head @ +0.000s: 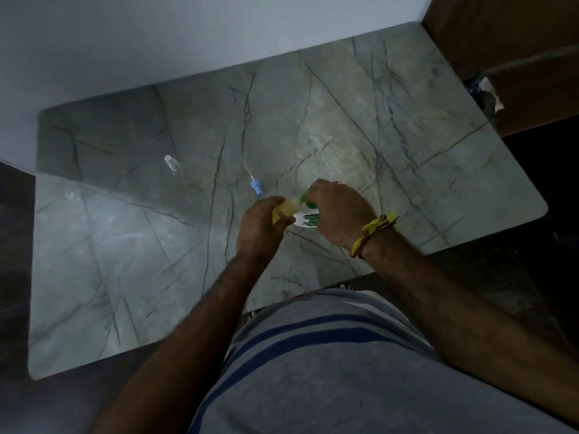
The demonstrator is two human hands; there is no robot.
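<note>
Apparently refilling: left hand (260, 225) is gripping the vial (286, 209), right hand (340, 211) is gripping the Dettol (308, 219), needing steady tilting next.

Right hand (340, 211) hides most of the Dettol bottle (309, 218).

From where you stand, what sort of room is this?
Probably a dim room at home: marble-patterned table against a plain wall, wooden panel beside it, a soap bottle in the right hand.
</note>
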